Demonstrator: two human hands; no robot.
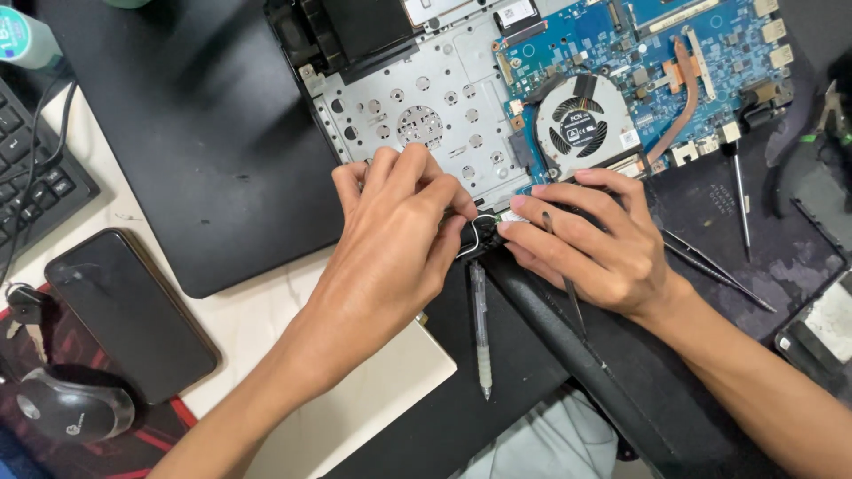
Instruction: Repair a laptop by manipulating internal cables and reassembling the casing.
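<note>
An opened laptop base lies at the top middle, showing a silver metal plate [426,106], a blue circuit board [639,44] and a round cooling fan [575,127]. My left hand [390,239] and my right hand [590,239] meet at the laptop's near edge. Their fingertips pinch a small black part with a thin white cable [484,232]. A slim dark tool [568,288] is tucked between my right hand's fingers. Beneath my hands, a clear pen [480,328] rests on the black mat.
A black laptop cover [195,133] lies at the left. A dark phone [129,310], a mouse [71,404] and a keyboard [31,168] sit at the far left. To the right are tweezers [714,270], a screwdriver [739,200] and pliers [830,111].
</note>
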